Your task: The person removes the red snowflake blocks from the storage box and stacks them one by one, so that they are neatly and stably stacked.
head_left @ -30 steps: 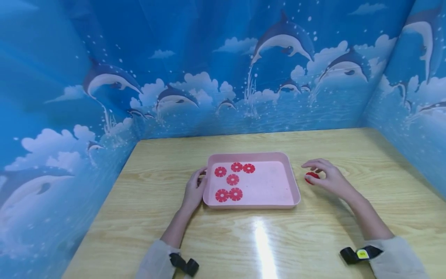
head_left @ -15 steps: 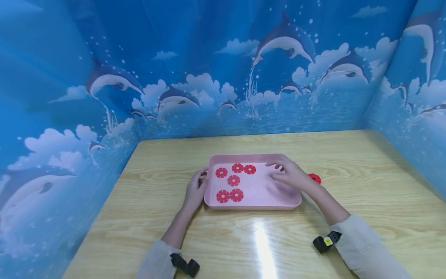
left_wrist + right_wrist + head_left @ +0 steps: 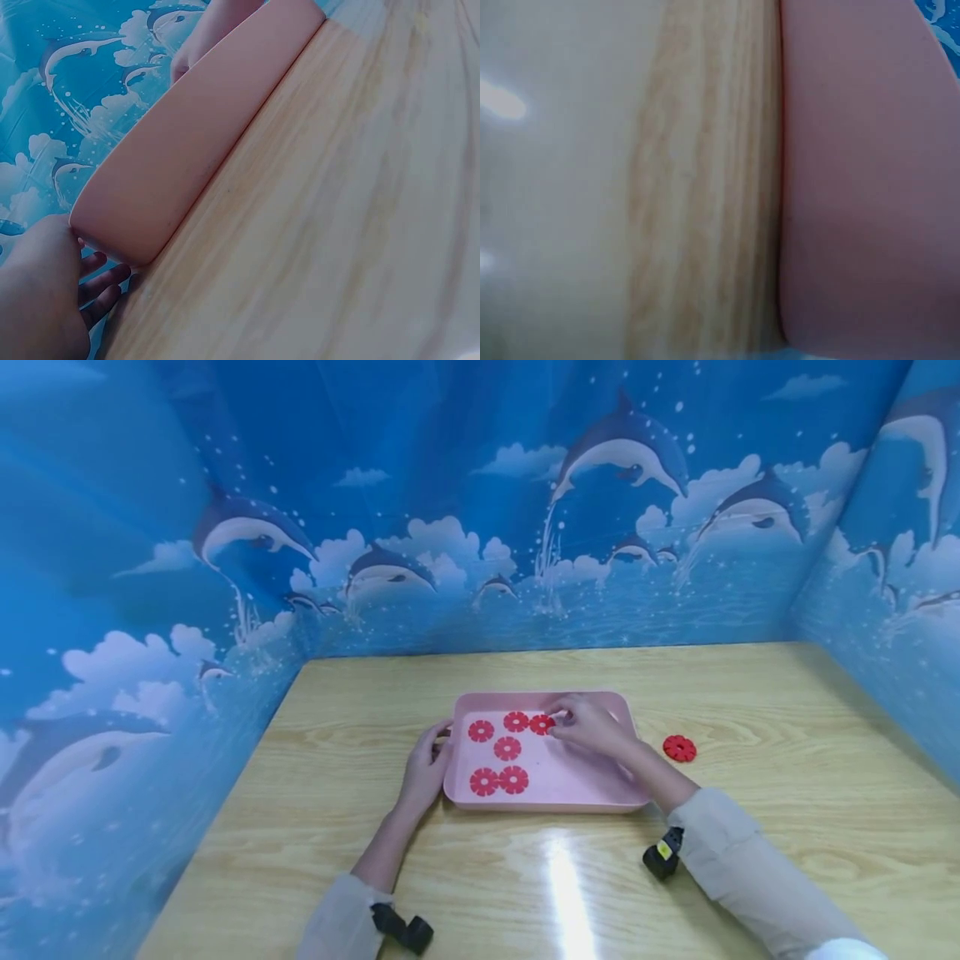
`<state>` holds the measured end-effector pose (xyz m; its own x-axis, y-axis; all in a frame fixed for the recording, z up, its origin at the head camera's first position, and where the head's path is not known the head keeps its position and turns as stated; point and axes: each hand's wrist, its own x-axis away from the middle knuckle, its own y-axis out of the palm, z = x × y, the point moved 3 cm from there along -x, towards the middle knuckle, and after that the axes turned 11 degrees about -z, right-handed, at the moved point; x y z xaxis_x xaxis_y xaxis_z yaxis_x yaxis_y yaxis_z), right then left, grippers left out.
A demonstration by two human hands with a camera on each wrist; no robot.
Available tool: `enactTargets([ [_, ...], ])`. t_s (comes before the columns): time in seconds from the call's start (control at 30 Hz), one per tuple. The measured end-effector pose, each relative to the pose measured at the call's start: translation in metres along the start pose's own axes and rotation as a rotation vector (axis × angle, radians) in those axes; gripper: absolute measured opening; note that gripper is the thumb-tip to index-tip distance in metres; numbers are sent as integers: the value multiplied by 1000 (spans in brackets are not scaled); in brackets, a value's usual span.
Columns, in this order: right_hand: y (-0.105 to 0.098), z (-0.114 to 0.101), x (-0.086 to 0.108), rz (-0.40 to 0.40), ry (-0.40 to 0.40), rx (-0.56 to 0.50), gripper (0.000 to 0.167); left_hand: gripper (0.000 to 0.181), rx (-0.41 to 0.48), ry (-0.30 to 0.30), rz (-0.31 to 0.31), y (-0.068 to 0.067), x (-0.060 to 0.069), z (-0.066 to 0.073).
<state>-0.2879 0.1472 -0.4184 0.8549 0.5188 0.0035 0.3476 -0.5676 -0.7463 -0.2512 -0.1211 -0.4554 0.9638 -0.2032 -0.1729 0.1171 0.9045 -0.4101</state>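
Left hand [image 3: 424, 768] slackly touches the tray [image 3: 543, 807] at left; right hand [image 3: 590, 725], half-closed, hold unclear, reaches a far red disc [image 3: 540, 724].

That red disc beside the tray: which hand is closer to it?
The right hand: it is over the tray, left of the disc. The left hand is farther away, against the tray's left side.

Smooth plastic tray [image 3: 558, 783] on glossy wood-grain table [image 3: 337, 727]
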Motion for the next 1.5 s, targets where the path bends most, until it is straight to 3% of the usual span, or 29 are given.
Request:
enactTargets([
  [0.2, 7, 11, -10, 22, 51, 37, 29, 35, -1, 10, -6, 1, -1, 2],
  [0.63, 14, 16, -16, 100, 56, 92, 27, 35, -12, -2, 8, 0, -1, -1],
  [1.03, 16, 16, -15, 81, 37, 141, 27, 35, -12, -1, 3, -1, 0, -1],
  [1.2, 16, 14, -16, 76, 52, 172, 27, 34, -41, 26, 19, 0, -1, -3],
  [1.5, 8, 7, -8, 87, 53, 123, 28, 35, -8, -13, -4, 0, 0, 0],
])
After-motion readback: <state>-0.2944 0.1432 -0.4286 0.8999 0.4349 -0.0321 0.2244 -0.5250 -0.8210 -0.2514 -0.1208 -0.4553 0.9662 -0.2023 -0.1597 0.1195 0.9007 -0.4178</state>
